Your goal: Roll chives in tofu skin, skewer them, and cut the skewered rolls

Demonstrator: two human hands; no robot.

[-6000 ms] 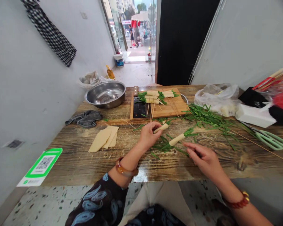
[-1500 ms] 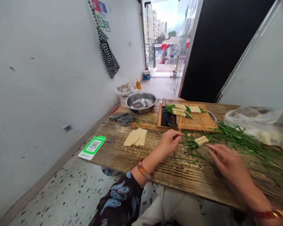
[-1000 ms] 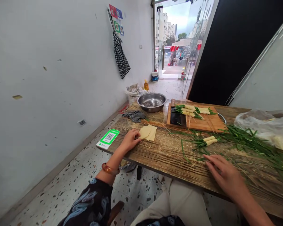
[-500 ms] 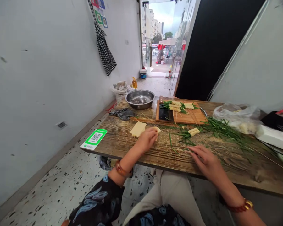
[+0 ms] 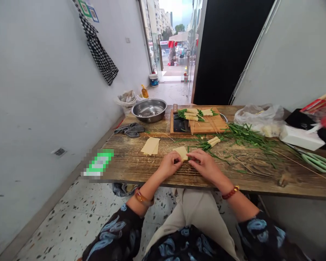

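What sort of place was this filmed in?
Probably a small street-front eatery or snack shop: skewered rolls lie on a wooden cutting board, a stainless-steel basin stands beside it on the table, and beyond a glass door there is a street.

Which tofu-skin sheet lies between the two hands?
The tofu-skin sheet at the fingertips of the left hand and right hand; the other sheets overlap farther left, untouched.
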